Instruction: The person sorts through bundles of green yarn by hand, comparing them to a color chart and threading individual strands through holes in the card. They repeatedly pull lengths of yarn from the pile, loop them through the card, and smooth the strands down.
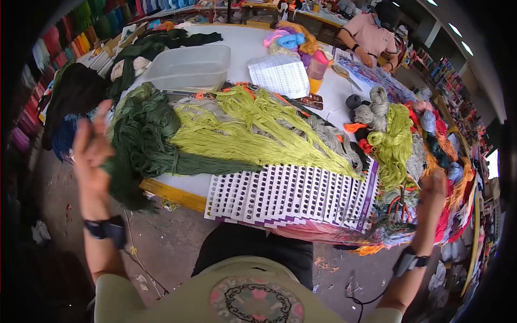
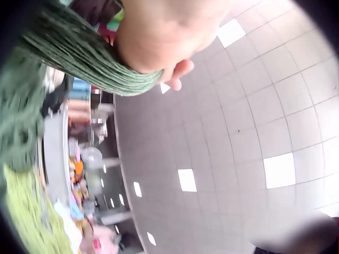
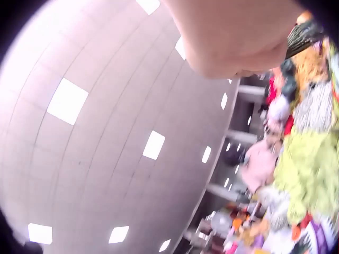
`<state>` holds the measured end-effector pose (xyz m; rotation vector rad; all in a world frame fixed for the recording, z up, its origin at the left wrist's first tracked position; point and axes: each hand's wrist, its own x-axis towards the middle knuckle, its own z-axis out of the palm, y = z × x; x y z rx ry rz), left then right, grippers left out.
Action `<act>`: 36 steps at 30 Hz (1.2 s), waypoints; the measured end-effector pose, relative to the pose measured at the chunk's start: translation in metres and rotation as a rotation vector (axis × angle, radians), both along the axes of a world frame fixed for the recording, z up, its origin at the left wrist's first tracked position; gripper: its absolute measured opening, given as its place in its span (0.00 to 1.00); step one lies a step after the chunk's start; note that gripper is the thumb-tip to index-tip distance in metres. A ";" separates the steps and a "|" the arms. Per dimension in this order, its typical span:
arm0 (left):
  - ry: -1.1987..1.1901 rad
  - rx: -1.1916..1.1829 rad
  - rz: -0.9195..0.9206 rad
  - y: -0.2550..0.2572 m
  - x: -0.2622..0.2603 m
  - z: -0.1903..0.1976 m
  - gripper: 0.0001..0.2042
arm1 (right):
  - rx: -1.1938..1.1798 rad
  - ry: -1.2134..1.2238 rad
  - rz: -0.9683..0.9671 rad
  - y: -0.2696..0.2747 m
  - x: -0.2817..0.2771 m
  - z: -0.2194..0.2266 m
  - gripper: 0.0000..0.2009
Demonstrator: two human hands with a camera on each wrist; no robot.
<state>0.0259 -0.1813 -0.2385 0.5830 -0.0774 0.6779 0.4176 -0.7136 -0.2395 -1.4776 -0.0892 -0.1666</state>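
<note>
My left hand, blurred and fingers up, is at the table's left end. A dark green yarn skein runs taut into its grip in the left wrist view. More dark green yarn lies heaped beside this hand. My right hand is raised over the right end, fingers curled. In the right wrist view a bundle of dark strands comes out at its fingers, which are mostly hidden. Between the hands, lime green yarn spreads over white cards with rows of holes.
A clear plastic bin, a printed sheet, a cup and scissors are farther back on the table. Mixed skeins pile up at the right. Another person works at the far right side.
</note>
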 end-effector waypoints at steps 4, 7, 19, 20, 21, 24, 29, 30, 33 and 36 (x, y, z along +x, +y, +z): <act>0.514 0.142 -0.212 -0.075 0.115 -0.035 0.16 | -0.383 -0.150 0.709 0.136 -0.044 -0.049 0.06; 0.921 0.681 -0.273 -0.108 0.182 -0.087 0.13 | -0.632 -0.148 0.926 0.204 -0.066 -0.072 0.06; 1.141 0.520 -0.436 -0.145 0.211 -0.134 0.14 | -0.730 -0.106 1.097 0.241 -0.056 -0.129 0.04; 1.143 0.520 -0.439 -0.143 0.213 -0.137 0.14 | -0.710 -0.103 1.093 0.242 -0.054 -0.130 0.04; 1.100 0.397 -0.458 -0.140 0.215 -0.140 0.12 | -0.690 -0.102 1.088 0.243 -0.053 -0.129 0.04; 1.057 0.264 -0.492 -0.137 0.220 -0.143 0.10 | -0.783 -0.012 1.071 0.250 -0.051 -0.120 0.04; 1.211 0.535 -0.502 -0.135 0.226 -0.153 0.11 | -0.840 -0.120 1.016 0.258 -0.051 -0.137 0.05; 1.209 0.533 -0.504 -0.135 0.225 -0.147 0.11 | -0.836 -0.215 0.997 0.258 -0.051 -0.141 0.05; 1.311 0.818 -0.537 -0.128 0.218 -0.141 0.15 | -0.815 -0.114 1.070 0.250 -0.057 -0.124 0.06; 1.292 1.135 -0.292 -0.095 0.194 -0.150 0.13 | -0.724 -0.083 1.124 0.240 -0.056 -0.124 0.05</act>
